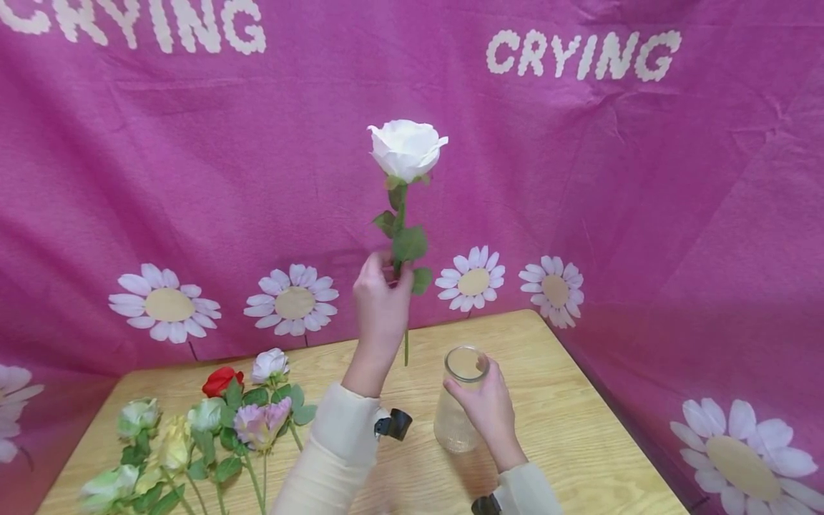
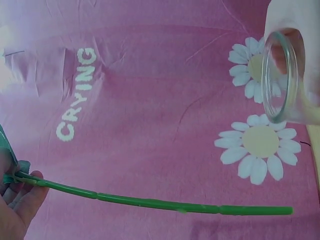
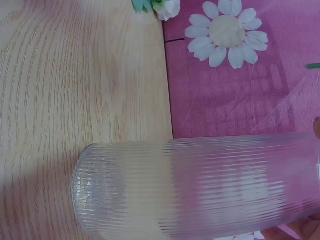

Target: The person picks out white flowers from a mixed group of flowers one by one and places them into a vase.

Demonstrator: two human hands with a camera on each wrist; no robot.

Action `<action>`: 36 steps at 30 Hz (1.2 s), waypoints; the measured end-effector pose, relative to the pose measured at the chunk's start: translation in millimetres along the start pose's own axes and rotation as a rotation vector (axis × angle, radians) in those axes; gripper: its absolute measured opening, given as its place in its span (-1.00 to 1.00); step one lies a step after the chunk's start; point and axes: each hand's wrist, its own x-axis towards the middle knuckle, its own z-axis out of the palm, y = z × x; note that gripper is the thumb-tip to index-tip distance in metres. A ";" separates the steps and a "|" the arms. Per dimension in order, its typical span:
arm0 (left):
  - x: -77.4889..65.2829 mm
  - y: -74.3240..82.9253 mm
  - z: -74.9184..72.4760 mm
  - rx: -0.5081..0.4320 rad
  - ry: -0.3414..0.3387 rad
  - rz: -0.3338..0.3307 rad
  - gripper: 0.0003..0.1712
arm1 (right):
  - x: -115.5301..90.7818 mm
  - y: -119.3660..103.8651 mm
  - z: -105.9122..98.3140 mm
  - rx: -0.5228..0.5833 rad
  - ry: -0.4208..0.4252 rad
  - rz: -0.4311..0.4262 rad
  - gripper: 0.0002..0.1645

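Observation:
A white artificial rose (image 1: 407, 150) stands upright in my left hand (image 1: 381, 300), which pinches its green stem just below the leaves. In the left wrist view the bare lower stem (image 2: 150, 202) runs out past the fingers, its cut end apart from the vase. My right hand (image 1: 489, 408) grips a ribbed clear glass vase (image 1: 455, 422) near its rim, with thumb and fingers on either side. The vase stands on the table, its round mouth facing up. In the right wrist view the ribbed wall (image 3: 200, 187) fills the lower part, with fingertips at the right edge.
Several artificial flowers lie on the left of the wooden table (image 1: 547, 372), among them a red rose (image 1: 222, 381), a lilac flower (image 1: 262, 423) and a yellow one (image 1: 174, 443). A pink cloth (image 1: 309, 129) with printed daisies and lettering hangs behind and to the right.

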 end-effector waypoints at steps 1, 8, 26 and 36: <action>-0.1 0.9 1.4 -0.003 0.001 0.001 -0.85 | 0.0 0.1 -0.1 0.001 -0.001 -0.001 -0.01; 1.1 8.6 8.6 -0.032 0.014 0.048 -0.86 | -0.1 0.9 -0.5 -0.004 0.002 -0.007 -0.02; -8.3 11.3 34.8 -0.117 -0.032 -0.032 -0.89 | -0.8 3.5 -1.7 -0.019 0.016 -0.037 -0.05; -33.5 -7.6 53.9 -0.079 -0.111 -0.006 -0.87 | -3.0 3.9 -3.8 -0.031 0.014 -0.077 -0.09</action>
